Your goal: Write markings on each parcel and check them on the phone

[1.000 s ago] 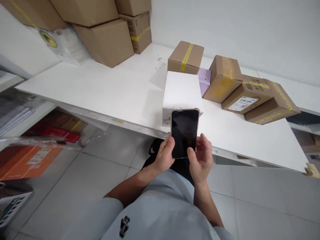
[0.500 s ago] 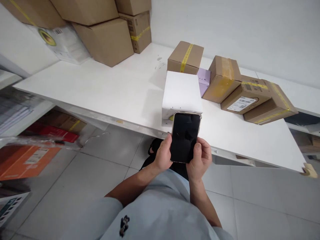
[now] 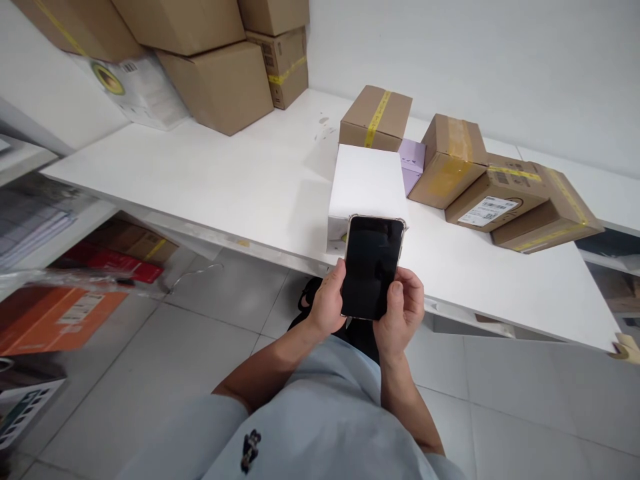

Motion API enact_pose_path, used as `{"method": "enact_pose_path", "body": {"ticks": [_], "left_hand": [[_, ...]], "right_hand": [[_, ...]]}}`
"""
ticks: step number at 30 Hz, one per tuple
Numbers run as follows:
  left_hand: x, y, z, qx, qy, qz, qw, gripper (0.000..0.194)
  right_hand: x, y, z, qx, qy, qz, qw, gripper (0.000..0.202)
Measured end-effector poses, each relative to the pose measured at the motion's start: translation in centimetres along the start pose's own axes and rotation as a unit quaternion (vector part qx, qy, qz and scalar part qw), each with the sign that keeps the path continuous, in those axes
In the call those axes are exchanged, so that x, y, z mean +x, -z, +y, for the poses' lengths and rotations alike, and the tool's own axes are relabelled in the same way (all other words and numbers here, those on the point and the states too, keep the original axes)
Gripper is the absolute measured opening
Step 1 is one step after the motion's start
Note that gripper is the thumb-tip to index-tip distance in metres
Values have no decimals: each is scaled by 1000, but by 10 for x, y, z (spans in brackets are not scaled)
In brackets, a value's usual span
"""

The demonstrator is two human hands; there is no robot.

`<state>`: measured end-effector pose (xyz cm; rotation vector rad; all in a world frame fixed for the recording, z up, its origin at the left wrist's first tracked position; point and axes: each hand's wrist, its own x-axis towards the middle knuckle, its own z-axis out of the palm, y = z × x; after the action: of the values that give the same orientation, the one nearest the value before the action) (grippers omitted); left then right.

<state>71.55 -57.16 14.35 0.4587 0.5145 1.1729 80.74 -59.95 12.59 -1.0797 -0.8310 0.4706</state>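
Observation:
A smartphone (image 3: 373, 267) with a dark screen and a clear-edged case is held upright in front of me, between both hands. My left hand (image 3: 327, 300) grips its lower left side, thumb along the edge. On the lower right side, my right hand (image 3: 401, 310) is closed on it with the thumb at the front edge; the fingers behind the phone are partly hidden. Just beyond the phone, a white box (image 3: 367, 177) stands near the table's front edge. The phone covers part of that box's front face.
The white table (image 3: 240, 180) carries a taped carton (image 3: 377, 117), a lilac box (image 3: 413, 160) and several brown cartons (image 3: 447, 160) at the right. Larger cartons (image 3: 225, 87) are stacked back left. Low at left are shelves and an orange box (image 3: 65, 320). A tape roll (image 3: 626, 348) sits at the right corner.
The phone has risen slightly and covers more of the white box's lower edge. Both hands keep their hold. The whole view has shifted a little.

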Motion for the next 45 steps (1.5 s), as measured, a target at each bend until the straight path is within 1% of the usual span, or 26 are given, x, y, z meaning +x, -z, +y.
{"method": "enact_pose_path", "body": {"ticks": [3,7,13,19,22,25,30,35,39,45], "left_hand": [[1,0,1,1,-3,-1,1000,47],[-1,-2,4,-3,-2,-17,1000,46],[-2,-3,6,-4,-7,-12,1000,47],[1,0,7,12,35,-21,999,52],[3,0,7,10,43,-13,999,52],[3,0,7,11,38,-4,999,52],[4,2,6,12,27,-7,1000,50],[3,2,7,12,33,-3,999,50],[2,1,8,10,33,4,999,51],[1,-1,8,12,19,-10,1000,48]], "right_hand": [[1,-1,1,5,1,-1,1000,24],[3,-2,1,13,7,-6,1000,23],[5,-2,-4,-23,24,-24,999,26],[4,-4,-3,6,22,-38,999,26],[4,-5,-2,-3,17,-40,999,28],[4,-6,-2,-8,14,-41,999,29],[4,-6,-3,6,14,-47,999,28],[3,-6,-2,-20,19,-40,999,30],[4,-6,-2,-20,22,-38,999,29],[7,-5,-4,-15,26,-48,998,26]]}}
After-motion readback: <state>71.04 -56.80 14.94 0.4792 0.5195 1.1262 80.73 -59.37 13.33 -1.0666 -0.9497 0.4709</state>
